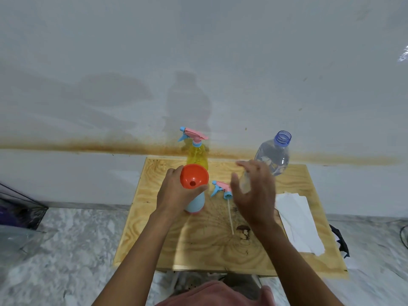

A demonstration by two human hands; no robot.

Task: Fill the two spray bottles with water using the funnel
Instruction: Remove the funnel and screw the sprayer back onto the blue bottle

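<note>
Two hands reach over our pale plywood table [198, 250]. Our left hand [174, 193] curls round a light-blue plastic spray bottle [196, 203] with an orange plastic funnel [194, 176] seated in its mouth. Our right hand [254, 195] has its fingers spread and grips nothing. Between them lies a detached pink-and-blue trigger head [221, 188]. Just behind the right hand we see a clear uncapped water bottle [273, 155]; whether they touch, we cannot tell. A yellow spray bottle [197, 159] stands at the far edge.

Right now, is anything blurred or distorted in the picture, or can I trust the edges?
Head view: the right hand is motion-smeared beside the water bottle. The left hand, funnel and blue spray bottle are sharp. The wide lens bows the table edges and the wall stain. Soft shadows fall on the wall, and there is no glare on the table.
</note>
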